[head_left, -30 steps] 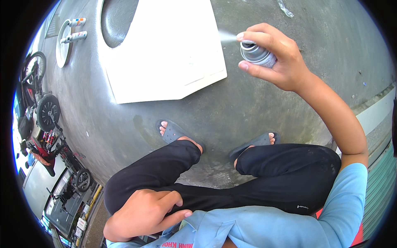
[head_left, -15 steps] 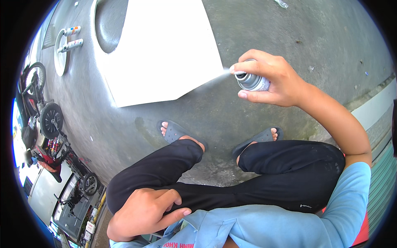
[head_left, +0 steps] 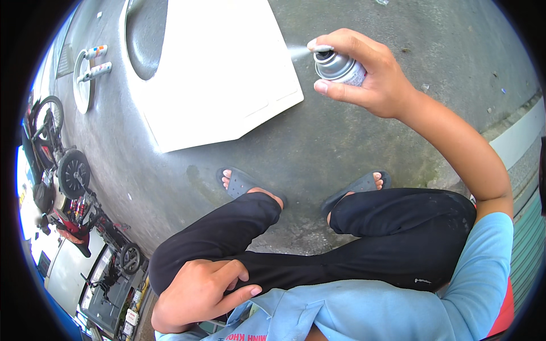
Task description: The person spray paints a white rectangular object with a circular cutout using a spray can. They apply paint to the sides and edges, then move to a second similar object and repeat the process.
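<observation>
My right hand (head_left: 367, 74) is shut on a silver spray can (head_left: 338, 69), index finger on its nozzle, with white mist streaming leftward toward a large white panel (head_left: 210, 85). The panel lies on concrete, with a curved cutout in its upper-left side; the can is held beside its right edge. My left hand (head_left: 202, 292) rests on my lap by the left thigh, loosely bent with the thumb apart and nothing visible in it.
Two more spray cans (head_left: 99, 69) are by a white ring-shaped piece (head_left: 86, 96) at upper left. A bicycle or motorbike group (head_left: 71, 176) and a grey vehicle (head_left: 71, 273) line the left side. My sandalled feet are below the panel. A corrugated green surface (head_left: 523, 250) is at right.
The can and my right hand dipped half a second ago, then rose again and shifted slightly left. The view has shifted a little. My left hand stays in place.
</observation>
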Demonstrator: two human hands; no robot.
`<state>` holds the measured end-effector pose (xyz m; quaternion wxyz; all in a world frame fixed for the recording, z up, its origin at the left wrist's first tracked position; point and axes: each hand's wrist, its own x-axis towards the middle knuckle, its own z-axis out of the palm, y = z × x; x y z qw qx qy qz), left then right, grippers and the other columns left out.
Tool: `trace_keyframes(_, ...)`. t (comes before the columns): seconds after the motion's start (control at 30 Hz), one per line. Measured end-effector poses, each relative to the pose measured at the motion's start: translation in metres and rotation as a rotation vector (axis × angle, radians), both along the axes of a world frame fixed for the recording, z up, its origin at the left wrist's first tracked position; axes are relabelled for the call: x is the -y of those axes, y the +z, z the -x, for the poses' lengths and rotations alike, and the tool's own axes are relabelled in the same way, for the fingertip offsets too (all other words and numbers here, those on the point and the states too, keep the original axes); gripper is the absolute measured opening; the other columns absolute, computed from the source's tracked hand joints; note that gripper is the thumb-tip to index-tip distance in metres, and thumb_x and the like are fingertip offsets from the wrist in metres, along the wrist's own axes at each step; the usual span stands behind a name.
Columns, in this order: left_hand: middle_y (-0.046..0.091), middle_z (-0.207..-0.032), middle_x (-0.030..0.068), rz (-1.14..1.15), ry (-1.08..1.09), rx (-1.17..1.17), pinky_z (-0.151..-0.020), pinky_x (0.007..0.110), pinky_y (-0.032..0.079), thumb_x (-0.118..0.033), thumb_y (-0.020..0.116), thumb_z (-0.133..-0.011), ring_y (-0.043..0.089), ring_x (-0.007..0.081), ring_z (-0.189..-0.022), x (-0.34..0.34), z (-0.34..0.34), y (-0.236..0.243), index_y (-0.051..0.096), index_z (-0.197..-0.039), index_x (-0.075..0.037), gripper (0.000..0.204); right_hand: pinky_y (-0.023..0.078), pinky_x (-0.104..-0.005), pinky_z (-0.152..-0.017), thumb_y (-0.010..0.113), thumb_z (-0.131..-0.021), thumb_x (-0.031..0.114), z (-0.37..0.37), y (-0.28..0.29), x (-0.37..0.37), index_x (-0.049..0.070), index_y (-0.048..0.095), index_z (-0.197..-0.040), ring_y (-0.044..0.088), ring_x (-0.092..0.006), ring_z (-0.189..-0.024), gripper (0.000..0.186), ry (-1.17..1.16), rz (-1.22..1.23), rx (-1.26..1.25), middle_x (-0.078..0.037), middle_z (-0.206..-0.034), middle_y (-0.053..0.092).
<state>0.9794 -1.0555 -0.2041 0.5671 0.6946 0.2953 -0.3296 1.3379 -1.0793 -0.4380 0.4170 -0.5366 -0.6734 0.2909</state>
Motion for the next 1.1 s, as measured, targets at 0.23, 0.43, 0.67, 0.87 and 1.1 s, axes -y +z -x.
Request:
trace_keyframes(0.23, 0.066, -0.068, 0.0089, -0.007, 0.009, 0.007, -0.052, 0.038, 0.05, -0.034, 0.079, -0.096, 0.065, 0.0279, -0.055, -0.001, 0.003, -0.001, 0.064, -0.087, -0.005, 0.035, 0.06, -0.0409, -0.081, 0.087, -0.084, 0.025, 0.02, 0.012, 0.031, 0.016, 0.069, -0.131, 0.073, -0.0309, -0.099, 0.051, 0.167, 0.05, -0.131, -0.011, -0.112, 0.071)
trace_keyframes(0.43, 0.061, -0.064, 0.0037, -0.04, 0.008, -0.002, -0.053, 0.033, 0.046, -0.028, 0.083, -0.093, 0.064, 0.0212, -0.056, -0.001, 0.001, -0.002, 0.065, -0.083, -0.006, 0.03, 0.06, -0.0428, -0.084, 0.084, -0.082, 0.021, 0.024, 0.024, 0.036, 0.016, 0.07, -0.13, 0.073, -0.0327, -0.101, 0.051, 0.329, 0.161, -0.182, -0.01, -0.116, 0.072)
trace_keyframes(0.67, 0.065, -0.069, 0.0102, -0.025, -0.027, 0.015, -0.053, 0.038, 0.051, -0.034, 0.079, -0.096, 0.066, 0.0288, -0.056, -0.004, -0.001, -0.004, 0.064, -0.087, -0.004, 0.034, 0.057, -0.0412, -0.089, 0.084, -0.084, 0.022, 0.019, 0.025, 0.0, 0.013, 0.07, -0.131, 0.072, -0.0312, -0.102, 0.05, 0.147, -0.034, -0.136, -0.01, -0.112, 0.072)
trace_keyframes(0.87, 0.061, -0.065, 0.0041, -0.053, -0.002, -0.014, -0.052, 0.033, 0.046, -0.027, 0.082, -0.094, 0.064, 0.0209, -0.056, -0.001, -0.003, -0.003, 0.065, -0.083, -0.006, 0.029, 0.056, -0.0402, -0.095, 0.086, -0.087, 0.021, 0.003, 0.025, -0.015, 0.008, 0.063, -0.137, 0.07, -0.0295, -0.11, 0.057, 0.07, -0.116, -0.111, -0.014, -0.125, 0.071)
trace_keyframes(1.1, 0.061, -0.065, 0.004, -0.048, -0.008, -0.016, -0.053, 0.033, 0.046, -0.027, 0.082, -0.094, 0.064, 0.0208, -0.056, -0.003, -0.004, -0.003, 0.065, -0.084, -0.006, 0.029, 0.059, -0.0392, -0.083, 0.085, -0.082, 0.02, 0.02, 0.021, 0.006, 0.015, 0.071, -0.13, 0.073, -0.0301, -0.097, 0.05, 0.087, -0.129, -0.12, -0.01, -0.11, 0.072)
